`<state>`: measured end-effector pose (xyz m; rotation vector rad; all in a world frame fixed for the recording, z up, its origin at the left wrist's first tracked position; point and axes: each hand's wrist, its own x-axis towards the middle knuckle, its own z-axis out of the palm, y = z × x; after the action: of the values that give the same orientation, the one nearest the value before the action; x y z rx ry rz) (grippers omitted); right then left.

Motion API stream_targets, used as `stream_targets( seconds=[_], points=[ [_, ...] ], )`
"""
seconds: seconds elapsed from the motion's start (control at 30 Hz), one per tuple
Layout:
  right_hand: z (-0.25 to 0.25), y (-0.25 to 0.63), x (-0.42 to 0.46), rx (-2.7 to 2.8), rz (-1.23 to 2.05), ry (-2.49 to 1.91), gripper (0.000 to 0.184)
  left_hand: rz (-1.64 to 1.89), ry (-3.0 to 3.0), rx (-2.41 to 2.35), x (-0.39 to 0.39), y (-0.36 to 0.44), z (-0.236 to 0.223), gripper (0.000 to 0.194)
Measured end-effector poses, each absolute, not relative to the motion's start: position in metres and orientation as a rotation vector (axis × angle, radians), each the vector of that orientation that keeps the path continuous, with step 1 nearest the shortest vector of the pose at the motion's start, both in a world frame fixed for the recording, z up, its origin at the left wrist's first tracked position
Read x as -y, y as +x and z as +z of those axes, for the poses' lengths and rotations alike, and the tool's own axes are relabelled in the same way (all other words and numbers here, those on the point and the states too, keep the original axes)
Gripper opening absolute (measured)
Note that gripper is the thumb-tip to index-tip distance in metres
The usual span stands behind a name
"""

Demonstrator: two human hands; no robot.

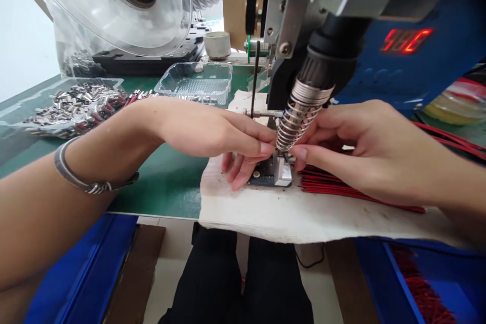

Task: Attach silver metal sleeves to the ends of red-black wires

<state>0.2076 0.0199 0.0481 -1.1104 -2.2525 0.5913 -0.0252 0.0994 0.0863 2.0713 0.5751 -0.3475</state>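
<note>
Left hand [212,134] and right hand [364,147] pinching together at the metal fixture [279,172] under the coiled nozzle [299,116], what exactly unclear. Red wires [341,187] at 3 o'clock. Red display [406,40] at 1 o'clock, unreadable.

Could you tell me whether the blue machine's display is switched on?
On: the display on the blue machine shows glowing red segments, though the digits are unreadable.

Green-topped workbench [167,187] with a white cloth [266,212] over its front edge, blue machine housing [448,61] with red digits, pale floor [170,263] below, bright white wall [23,35] at left
</note>
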Motion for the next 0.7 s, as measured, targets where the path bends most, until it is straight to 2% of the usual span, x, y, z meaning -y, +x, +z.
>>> stream_targets(
  seconds=[0.7],
  points=[
    [0.0440, 0.2097, -0.0221, 2.310, 0.430, -1.033, 0.019, -0.346, 2.074, -0.577, -0.0993, -0.0255, 0.0854, 0.038]
  ],
)
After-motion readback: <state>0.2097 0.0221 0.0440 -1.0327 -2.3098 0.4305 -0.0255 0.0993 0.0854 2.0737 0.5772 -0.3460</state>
